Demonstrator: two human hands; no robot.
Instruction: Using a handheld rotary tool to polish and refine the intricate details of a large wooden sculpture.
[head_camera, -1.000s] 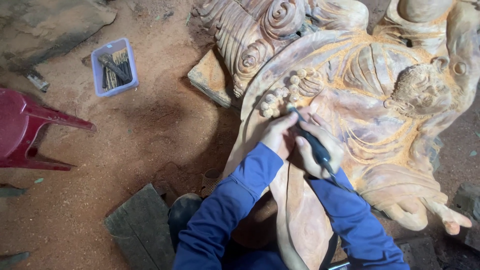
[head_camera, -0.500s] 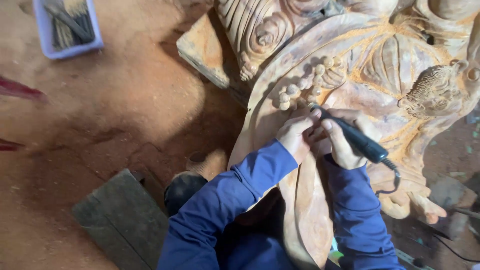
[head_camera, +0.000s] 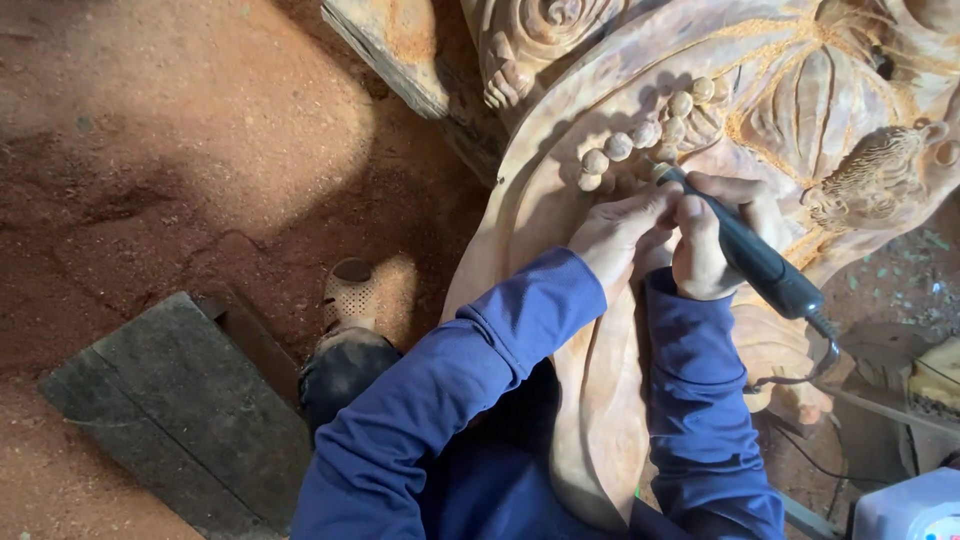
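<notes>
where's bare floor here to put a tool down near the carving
The widest bare patch is the red sawdust floor at upper left, bordered by the dark plank below and the carving on the right. It is crowded at the bead row, where the left hand and right hand hold the rotary tool, and its cord trails at lower right.

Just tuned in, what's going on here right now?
A person in blue sleeves is bent over a large wooden carving. The right hand grips a dark corded rotary tool, its tip set against the carving just below a row of carved beads. The left hand rests on the wood beside it. A dusty shoe and a dark plank lie on the sawdust floor.
</notes>
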